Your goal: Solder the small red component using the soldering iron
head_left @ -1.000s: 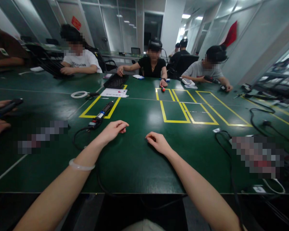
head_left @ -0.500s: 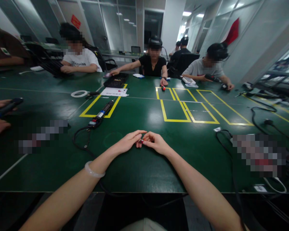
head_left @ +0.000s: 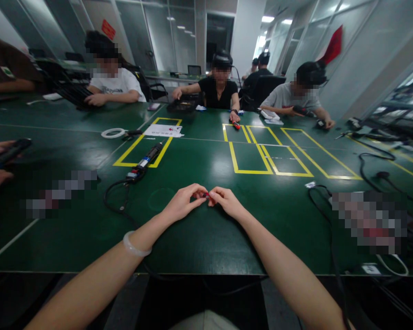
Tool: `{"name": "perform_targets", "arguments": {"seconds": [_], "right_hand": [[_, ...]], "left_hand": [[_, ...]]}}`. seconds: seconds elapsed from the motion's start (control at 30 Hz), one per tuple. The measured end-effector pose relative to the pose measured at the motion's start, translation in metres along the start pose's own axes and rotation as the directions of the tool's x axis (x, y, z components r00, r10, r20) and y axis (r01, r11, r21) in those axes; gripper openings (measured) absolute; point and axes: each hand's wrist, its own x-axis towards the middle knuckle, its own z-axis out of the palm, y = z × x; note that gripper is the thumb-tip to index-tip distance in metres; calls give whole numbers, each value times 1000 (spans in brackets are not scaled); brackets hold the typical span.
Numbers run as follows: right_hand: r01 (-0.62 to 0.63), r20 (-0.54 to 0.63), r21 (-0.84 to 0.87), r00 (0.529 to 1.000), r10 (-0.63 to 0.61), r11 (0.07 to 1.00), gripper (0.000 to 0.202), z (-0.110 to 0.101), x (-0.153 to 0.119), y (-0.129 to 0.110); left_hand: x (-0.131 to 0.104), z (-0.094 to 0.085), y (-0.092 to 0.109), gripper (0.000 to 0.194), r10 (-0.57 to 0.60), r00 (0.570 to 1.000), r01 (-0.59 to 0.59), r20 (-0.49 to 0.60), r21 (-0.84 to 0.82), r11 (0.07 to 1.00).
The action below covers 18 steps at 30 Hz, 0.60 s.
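My left hand [head_left: 187, 200] and my right hand [head_left: 226, 200] meet fingertip to fingertip above the green table [head_left: 206, 250]. Between them is a small red piece [head_left: 207, 195], mostly covered by the fingers; its kind is too small to make out. Thumb and fingers of my left hand pinch it from one side. The curled fingers and thumb of my right hand close on it from the other. A pale bracelet [head_left: 135, 246] circles my left wrist.
A pen-shaped electric screwdriver [head_left: 145, 161] with a black cable lies ahead to the left. Yellow tape outlines [head_left: 253, 172] mark the tabletop. A white paper sheet [head_left: 163, 131] and a white cable coil [head_left: 113, 133] lie farther off. Co-workers sit opposite; one hand [head_left: 234, 116] touches a red tool [head_left: 236, 125].
My left hand has gone from lying alongside the piece to pinching it, with its fingers arched. Across the table, a person has shifted a black tray to the right.
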Motion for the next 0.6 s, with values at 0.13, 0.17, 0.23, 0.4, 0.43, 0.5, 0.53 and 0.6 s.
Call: {"name": "perform_targets", "arguments": {"seconds": [0.13,0.17,0.23,0.4,0.43,0.5,0.53,0.6], "right_hand": [[3,-14,80,1000,-2,997,35,0,0,1],[10,-15,108,1000,-8,994,34,1,-1,1],[31,-11,142,1000,-29,989,36,2,-1,1],[63,-8,147,998,-62,987,33,4,-2,0],[64,-12,146,998,-63,987,32,4,-2,0],[67,-22,144,998,-65,987,31,3,-2,1],[70,-26,143,997,-66,987,31,3,-1,2],[70,-30,138,997,-67,988,30,2,-1,4]], "left_hand": [[0,-2,1,24,-11,1000,12,-26,10,1000],[0,-2,0,25,-11,999,12,-36,14,1000],[0,-3,0,25,-12,999,13,-45,20,1000],[0,-3,0,25,-18,999,19,-42,34,999],[0,-3,0,25,-19,999,20,-39,35,999],[0,-3,-1,25,-23,999,24,-28,36,999],[0,-3,-1,25,-25,999,26,-21,37,999],[0,-2,-2,26,-30,999,31,-10,40,999]]}}
